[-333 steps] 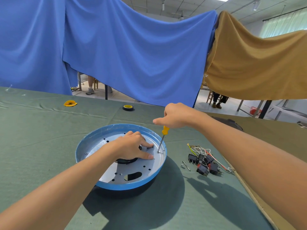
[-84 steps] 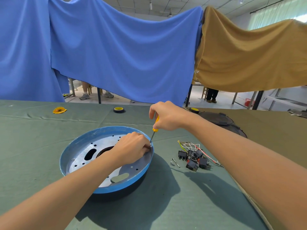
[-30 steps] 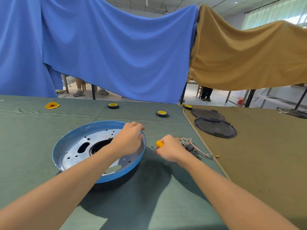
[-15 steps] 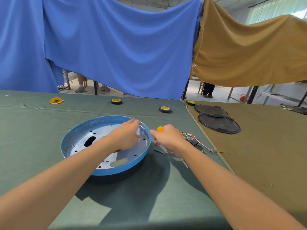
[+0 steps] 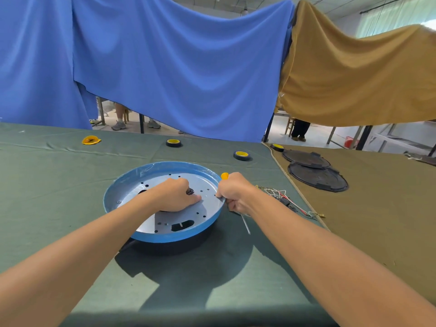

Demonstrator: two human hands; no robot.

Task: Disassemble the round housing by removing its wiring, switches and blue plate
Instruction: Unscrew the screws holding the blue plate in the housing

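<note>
Presently, the blue plate (image 5: 162,236) sits at frame centre, seated on the dark round housing (image 5: 172,249) on the green tablecloth (image 5: 59,185). The left hand (image 5: 175,197) rests inside the plate, fingers curled together into its central opening and thumb laid flat on the metal. The right hand (image 5: 236,193) is against the plate's right rim, fingers closed round a yellow-handled screwdriver (image 5: 224,176) whose shaft points down toward the lower frame. Whether it also pinches the rim cannot be told. The wiring and switches (image 5: 283,199) lie loose just right of that hand. 2 tape rolls (image 5: 241,155) stand behind the plate, and 2 black covers (image 5: 317,178) lie at right.
</note>
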